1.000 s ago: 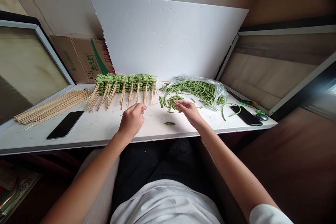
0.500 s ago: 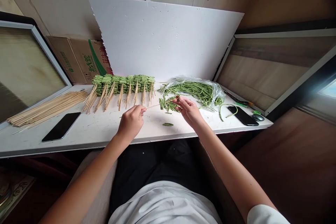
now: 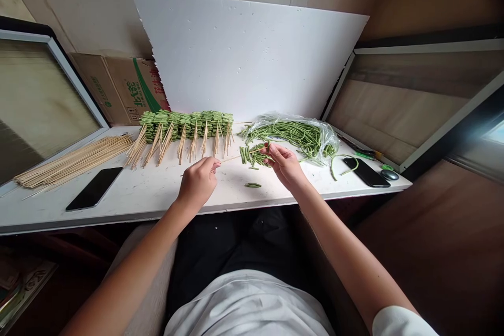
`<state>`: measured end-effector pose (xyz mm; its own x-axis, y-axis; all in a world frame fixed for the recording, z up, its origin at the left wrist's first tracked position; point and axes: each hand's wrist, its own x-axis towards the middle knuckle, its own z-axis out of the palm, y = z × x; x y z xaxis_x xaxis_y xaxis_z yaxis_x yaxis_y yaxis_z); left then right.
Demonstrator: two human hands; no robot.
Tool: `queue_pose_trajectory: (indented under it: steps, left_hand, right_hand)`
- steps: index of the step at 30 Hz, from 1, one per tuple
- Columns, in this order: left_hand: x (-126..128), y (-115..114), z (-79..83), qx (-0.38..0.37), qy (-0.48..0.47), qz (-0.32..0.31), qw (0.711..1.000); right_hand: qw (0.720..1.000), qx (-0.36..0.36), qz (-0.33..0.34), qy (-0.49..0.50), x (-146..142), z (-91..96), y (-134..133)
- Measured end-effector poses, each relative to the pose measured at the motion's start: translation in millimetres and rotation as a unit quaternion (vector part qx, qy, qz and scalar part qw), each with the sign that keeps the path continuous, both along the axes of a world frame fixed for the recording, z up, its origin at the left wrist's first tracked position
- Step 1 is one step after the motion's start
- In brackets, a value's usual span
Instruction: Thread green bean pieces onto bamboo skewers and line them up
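Note:
My left hand (image 3: 199, 181) pinches a thin bamboo skewer (image 3: 229, 158) that runs right toward several short green bean pieces (image 3: 244, 155) threaded on it. At the skewer's far end, my right hand (image 3: 285, 164) is closed, its thumb and fingertips pressed on a bean piece. Beneath the hands lies a small pile of cut bean pieces (image 3: 260, 159), partly hidden by the right hand. Nearer the table edge rest loose cut pieces (image 3: 252, 185). Behind them, long green beans (image 3: 293, 134) spill from a clear plastic bag (image 3: 327, 139).
Finished bean skewers (image 3: 185, 125) stand stacked along the back left, sticks pointing toward me. Bare skewers (image 3: 79, 160) lie at far left beside a black phone (image 3: 94, 189). Another phone (image 3: 366, 172) and a mouse (image 3: 389, 173) sit right. A white foam board (image 3: 252, 58) stands behind.
The view has shifted very slightly. Both hands keep almost the same places and the same hold on the skewer and bean piece.

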<state>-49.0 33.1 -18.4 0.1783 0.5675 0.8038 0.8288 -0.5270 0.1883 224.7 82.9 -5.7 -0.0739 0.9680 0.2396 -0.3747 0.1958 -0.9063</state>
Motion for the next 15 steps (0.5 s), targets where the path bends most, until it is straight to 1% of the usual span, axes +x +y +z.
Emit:
queue_pose_trajectory:
  steps: [6,15]
  left_hand:
    - [0.0,0.4,0.0,-0.009,0.001,0.011,1.0]
    - [-0.2,1.2,-0.5,-0.037,-0.012,0.003,0.999]
  right_hand:
    - [1.0,0.0,-0.009,-0.005,-1.5,1.2,-0.6]
    - [1.0,0.011,-0.019,-0.022,-2.0,-0.1,0.6]
